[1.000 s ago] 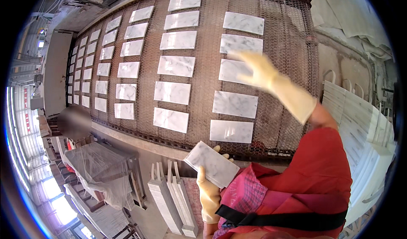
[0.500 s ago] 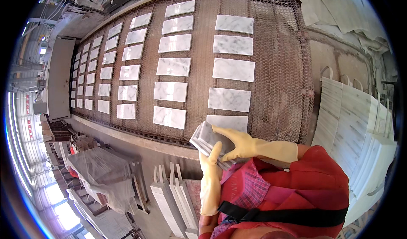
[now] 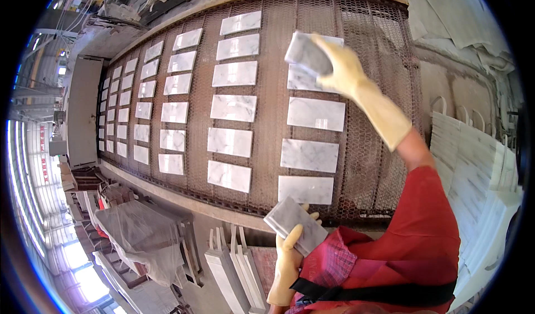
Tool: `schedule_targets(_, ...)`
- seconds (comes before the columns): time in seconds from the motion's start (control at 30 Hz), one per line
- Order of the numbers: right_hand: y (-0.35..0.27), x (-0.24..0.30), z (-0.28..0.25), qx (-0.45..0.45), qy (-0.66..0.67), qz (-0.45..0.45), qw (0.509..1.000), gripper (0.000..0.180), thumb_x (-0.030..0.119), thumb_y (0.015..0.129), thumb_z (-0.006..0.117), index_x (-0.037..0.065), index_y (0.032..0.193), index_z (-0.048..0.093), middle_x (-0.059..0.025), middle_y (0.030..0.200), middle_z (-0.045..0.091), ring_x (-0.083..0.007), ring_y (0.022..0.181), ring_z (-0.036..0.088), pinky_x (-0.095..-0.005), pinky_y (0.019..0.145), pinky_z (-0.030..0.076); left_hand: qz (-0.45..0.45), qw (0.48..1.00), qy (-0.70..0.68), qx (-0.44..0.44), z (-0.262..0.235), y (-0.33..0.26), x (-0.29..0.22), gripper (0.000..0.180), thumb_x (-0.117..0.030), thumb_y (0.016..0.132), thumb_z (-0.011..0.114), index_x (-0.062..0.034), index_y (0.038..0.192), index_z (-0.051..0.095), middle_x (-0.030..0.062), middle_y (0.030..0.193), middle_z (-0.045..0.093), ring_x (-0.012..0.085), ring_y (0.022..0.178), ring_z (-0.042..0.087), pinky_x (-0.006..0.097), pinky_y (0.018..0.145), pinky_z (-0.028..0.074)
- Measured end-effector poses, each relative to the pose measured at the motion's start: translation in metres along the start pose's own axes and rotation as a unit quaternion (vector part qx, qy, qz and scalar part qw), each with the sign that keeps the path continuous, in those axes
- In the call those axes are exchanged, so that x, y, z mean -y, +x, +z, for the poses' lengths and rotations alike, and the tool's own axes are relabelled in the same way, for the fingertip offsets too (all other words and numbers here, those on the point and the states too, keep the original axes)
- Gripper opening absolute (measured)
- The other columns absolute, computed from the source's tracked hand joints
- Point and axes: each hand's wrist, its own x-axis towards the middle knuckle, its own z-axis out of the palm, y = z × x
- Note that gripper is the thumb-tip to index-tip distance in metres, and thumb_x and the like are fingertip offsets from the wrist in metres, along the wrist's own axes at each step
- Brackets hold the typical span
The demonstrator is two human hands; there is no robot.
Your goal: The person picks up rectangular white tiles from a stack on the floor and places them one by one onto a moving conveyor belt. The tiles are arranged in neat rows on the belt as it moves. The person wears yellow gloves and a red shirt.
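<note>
My right hand (image 3: pixel 340 63), in a pale yellow glove, reaches far out over a wire-mesh conveyor belt (image 3: pixel 270 91) and grips one white marble tile (image 3: pixel 305 55) tilted above the right row. My left hand (image 3: pixel 290 252), gloved the same, stays close to my body at the belt's near edge and holds a small stack of marble tiles (image 3: pixel 295 225). Several rows of white marble tiles (image 3: pixel 229 141) lie flat on the belt, running away to the left.
Slabs stand on edge in a rack (image 3: pixel 234 269) below the belt. A plastic-covered pile (image 3: pixel 134 236) sits at lower left. Large white marble slabs (image 3: pixel 479 169) are stacked at right. A grey machine housing (image 3: pixel 83 110) borders the belt's far left.
My right hand came back to the stack at my left hand, took a tile, and has now swung out over the far right row with it.
</note>
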Motion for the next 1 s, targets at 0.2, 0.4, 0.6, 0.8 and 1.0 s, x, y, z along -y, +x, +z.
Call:
schedule_targets(0.2, 0.153, -0.048, -0.015, -0.021, -0.311, -0.026, 0.950, 0.102, 0.019, 0.080, 0.091, 0.021, 0.169, 0.041, -0.0137, 0.131, 0.074, -0.0337, 0.122, 0.073, -0.0471, 0.107, 0.059, 0.015, 0.998, -0.028, -0.050, -0.011, -0.006, -0.002, 0.089, -0.028, 0.092, 0.083, 0.0044, 0.164, 0.042, 0.0310, 0.148, 0.062, 0.0434, 0.133, 0.065, 0.058, 0.117, 0.052)
schedule_targets(0.4, 0.202, -0.081, -0.005, 0.021, -0.364, -0.035, 0.930, 0.097, 0.014, 0.082, 0.087, 0.023, 0.169, 0.044, -0.0113, 0.132, 0.076, -0.0319, 0.124, 0.073, -0.0455, 0.105, 0.060, 0.002, 0.996, -0.052, -0.067, -0.012, -0.008, -0.003, 0.094, -0.033, 0.090, 0.083, 0.0051, 0.164, 0.040, 0.0332, 0.149, 0.061, 0.0448, 0.134, 0.065, 0.058, 0.117, 0.052)
schedule_targets(0.6, 0.179, -0.095, -0.009, -0.067, -0.339, -0.081, 0.935, 0.082, 0.017, 0.090, 0.082, 0.021, 0.165, 0.050, -0.0135, 0.133, 0.075, -0.0341, 0.122, 0.073, -0.0472, 0.104, 0.060, -0.002, 0.998, -0.048, -0.051, -0.016, -0.007, 0.003, 0.098, -0.036, 0.087, 0.085, 0.0052, 0.164, 0.041, 0.0322, 0.150, 0.060, 0.0450, 0.135, 0.064, 0.058, 0.117, 0.052)
schedule_targets(0.8, 0.099, -0.068, 0.006, 0.043, -0.234, -0.085, 0.968, 0.072, 0.026, 0.097, 0.082, 0.015, 0.161, 0.051, -0.0176, 0.149, 0.065, -0.0385, 0.131, 0.066, -0.0500, 0.116, 0.053, 0.006, 0.997, -0.058, -0.051, -0.012, -0.009, 0.006, 0.098, -0.036, 0.084, 0.087, 0.0050, 0.162, 0.043, 0.0291, 0.149, 0.062, 0.0448, 0.133, 0.065, 0.059, 0.116, 0.052)
schedule_targets(1.0, 0.087, -0.097, 0.017, 0.023, -0.352, -0.155, 0.923, 0.073, 0.040, 0.099, 0.079, 0.021, 0.163, 0.050, -0.0205, 0.158, 0.060, -0.0379, 0.127, 0.069, -0.0483, 0.109, 0.057, -0.007, 0.999, -0.044, -0.024, -0.020, -0.008, 0.016, 0.101, -0.042, 0.087, 0.083, -0.0004, 0.168, 0.039, 0.0311, 0.154, 0.058, 0.0477, 0.138, 0.061, 0.062, 0.122, 0.045)
